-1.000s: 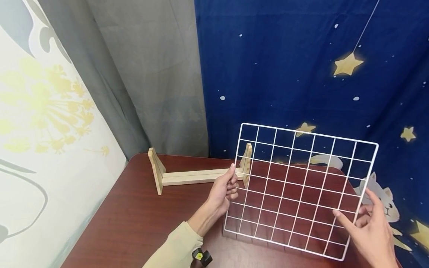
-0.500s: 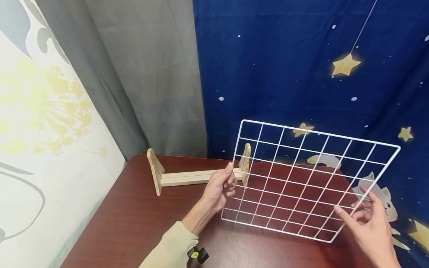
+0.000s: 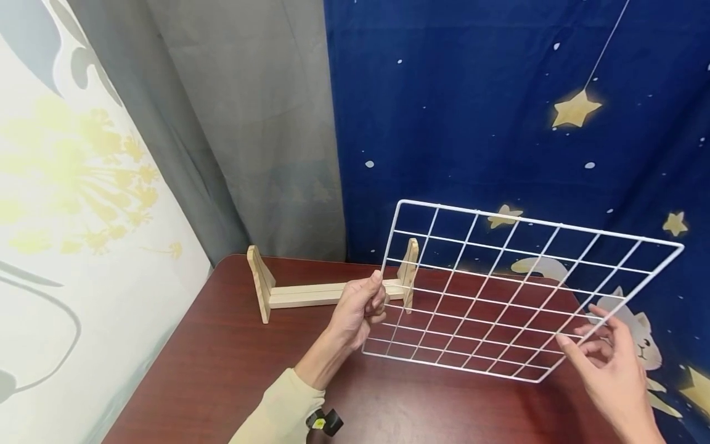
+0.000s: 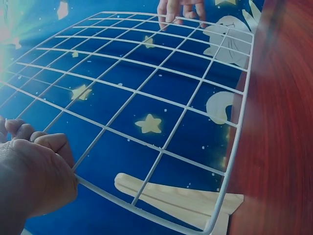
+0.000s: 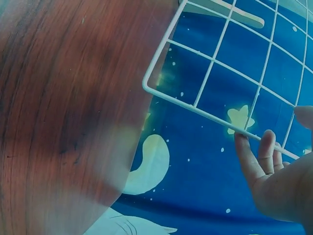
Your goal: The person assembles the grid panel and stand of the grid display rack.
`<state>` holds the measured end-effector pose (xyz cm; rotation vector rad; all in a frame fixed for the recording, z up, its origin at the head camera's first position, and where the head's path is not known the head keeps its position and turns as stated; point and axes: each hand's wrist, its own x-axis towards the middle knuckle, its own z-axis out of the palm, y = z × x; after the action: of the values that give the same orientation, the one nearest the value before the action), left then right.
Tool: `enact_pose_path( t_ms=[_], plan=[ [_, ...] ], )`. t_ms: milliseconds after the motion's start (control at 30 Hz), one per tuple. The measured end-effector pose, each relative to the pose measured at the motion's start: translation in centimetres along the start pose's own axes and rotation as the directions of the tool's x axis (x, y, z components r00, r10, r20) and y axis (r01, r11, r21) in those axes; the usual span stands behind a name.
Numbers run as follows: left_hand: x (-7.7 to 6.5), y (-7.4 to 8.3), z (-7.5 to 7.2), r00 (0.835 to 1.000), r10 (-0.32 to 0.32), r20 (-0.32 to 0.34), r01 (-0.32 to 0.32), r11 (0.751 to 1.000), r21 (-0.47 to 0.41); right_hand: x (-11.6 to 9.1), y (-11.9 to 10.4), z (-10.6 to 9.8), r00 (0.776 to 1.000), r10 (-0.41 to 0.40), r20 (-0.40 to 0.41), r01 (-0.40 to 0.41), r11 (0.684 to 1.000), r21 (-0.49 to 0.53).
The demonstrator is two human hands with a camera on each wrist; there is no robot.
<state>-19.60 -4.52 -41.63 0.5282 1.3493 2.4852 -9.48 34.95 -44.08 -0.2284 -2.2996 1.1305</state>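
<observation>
A white wire grid panel (image 3: 518,219) is held up tilted over the table, its far right corner raised. My left hand (image 3: 355,311) grips its left edge, thumb along the wire and fingers curled underneath. At the opposite edge my right hand (image 3: 612,364) pinches the frame between thumb and fingers. Behind the left hand stands a pale wooden stand (image 3: 305,297), two upright end boards joined by a low crosspiece. The left hand hides part of that crosspiece, and the grid overlaps the right end board (image 3: 408,271). In the left wrist view, that end board (image 4: 171,198) shows through the mesh.
The reddish-brown table (image 3: 222,370) has a rounded back left corner. Behind it hang a grey curtain (image 3: 266,123) and a blue curtain (image 3: 444,123) printed with stars and a cat. A pale patterned wall (image 3: 111,296) rises at the left.
The grid has tipped flatter: its far right corner has swung outward to the right and its near edge has risen. The left hand has shifted slightly left. The stand has stayed put.
</observation>
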Motion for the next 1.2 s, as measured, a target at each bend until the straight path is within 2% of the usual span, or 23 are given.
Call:
enact_pose_path(
  t_ms=[200,400,600,700,767,833,900,933,1033,1133,1200],
  plan=[
    [-0.1,0.1,0.2,1.0,0.028,-0.001,-0.028,1.0,-0.008,0.0,-0.1,0.2,0.999,0.031,-0.023,-0.031,0.999,0.007],
    [0.1,0.2,0.0,0.997,0.07,0.028,-0.069,0.997,-0.019,-0.3,-0.1,0.8,0.994,0.036,-0.1,-0.033,0.999,0.036],
    [0.6,0.7,-0.4,0.992,0.12,0.039,-0.12,0.993,-0.01,-0.9,-0.2,1.7,0.978,-0.014,-0.208,0.027,0.998,0.058],
    [0.9,0.8,-0.6,0.99,0.131,0.049,-0.131,0.991,0.001,-1.0,-0.4,1.8,0.972,-0.053,-0.23,0.068,0.996,0.059],
    [1.0,0.8,-0.6,0.99,0.131,0.052,-0.131,0.991,-0.003,-1.0,-0.6,1.9,0.967,-0.089,-0.24,0.105,0.993,0.056],
    [1.1,0.8,-0.7,0.99,0.128,0.052,-0.127,0.992,-0.009,-1.1,-1.0,2.2,0.955,-0.16,-0.251,0.174,0.984,0.037],
    [1.1,0.8,-0.7,0.991,0.124,0.05,-0.123,0.992,-0.015,-1.1,-1.8,2.6,0.927,-0.26,-0.271,0.273,0.962,0.008],
    [1.0,0.8,-0.6,0.992,0.122,0.045,-0.121,0.992,-0.015,-1.1,-2.5,2.9,0.903,-0.319,-0.289,0.33,0.944,-0.013],
    [0.9,0.7,-0.4,0.992,0.117,0.036,-0.116,0.993,-0.024,-1.3,-5.2,4.2,0.808,-0.49,-0.328,0.482,0.869,-0.111],
    [0.8,0.7,-0.1,0.992,0.117,0.04,-0.116,0.993,-0.034,-1.8,-8.1,5.6,0.732,-0.572,-0.37,0.552,0.816,-0.17],
    [0.8,0.7,0.0,0.992,0.12,0.045,-0.118,0.992,-0.041,-2.1,-9.5,6.5,0.704,-0.599,-0.382,0.581,0.795,-0.177]
  ],
)
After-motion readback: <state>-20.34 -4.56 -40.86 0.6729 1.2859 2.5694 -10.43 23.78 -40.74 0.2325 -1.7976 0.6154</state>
